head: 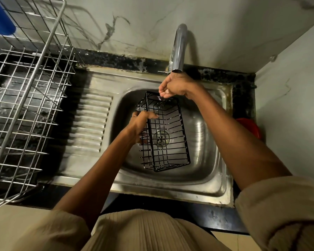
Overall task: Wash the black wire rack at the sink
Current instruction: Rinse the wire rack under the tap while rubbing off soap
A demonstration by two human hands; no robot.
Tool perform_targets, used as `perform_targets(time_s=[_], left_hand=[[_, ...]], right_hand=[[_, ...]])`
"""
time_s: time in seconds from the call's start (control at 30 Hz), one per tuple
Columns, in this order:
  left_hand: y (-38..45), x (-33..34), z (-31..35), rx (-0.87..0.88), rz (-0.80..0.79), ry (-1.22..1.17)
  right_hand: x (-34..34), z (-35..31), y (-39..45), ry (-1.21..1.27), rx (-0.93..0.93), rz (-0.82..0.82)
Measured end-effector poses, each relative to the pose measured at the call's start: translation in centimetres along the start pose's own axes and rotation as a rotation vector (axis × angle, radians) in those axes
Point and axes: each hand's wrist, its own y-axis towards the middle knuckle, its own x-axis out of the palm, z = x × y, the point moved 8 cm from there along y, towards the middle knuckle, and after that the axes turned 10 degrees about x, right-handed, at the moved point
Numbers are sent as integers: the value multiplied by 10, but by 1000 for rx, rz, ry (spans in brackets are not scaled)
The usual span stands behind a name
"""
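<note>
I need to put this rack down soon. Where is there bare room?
The ribbed drainboard, between the steel basket and the basin, is bare. The basin itself is crowded: black rack, left hand, right hand under the tap.

Obstacles I see: tap [178, 49] overhanging the basin's far edge; rack [163, 131] filling mid-basin; drying basket [25, 98] left. Free: ribbed drainboard [91, 124], basin's right half.
</note>
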Motion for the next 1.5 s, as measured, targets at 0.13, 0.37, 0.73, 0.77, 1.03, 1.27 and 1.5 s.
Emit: perform_targets(time_s=[0.13, 0.37, 0.73, 0.77, 1.03, 1.27, 1.5], left_hand=[[-5, -11, -4, 3, 5, -24], [-7, -14, -11, 6, -13, -93], [-10, -17, -28, 112, 35, -288], [-10, -16, -29, 128, 39, -303], [-23, 5, -37, 145, -82, -344], [-19, -8, -30, 118, -258, -357], [-7, -29, 11, 387, -38, -107]], right_hand=[[-1, 5, 8, -25, 26, 49], [14, -14, 4, -58, -68, 50], [-10, 13, 33, -206, -165, 313], [-10, 15, 34, -215, -182, 343], [31, 0, 26, -101, -215, 174], [29, -14, 5, -199, -309, 100], [23, -30, -13, -243, -389, 106]])
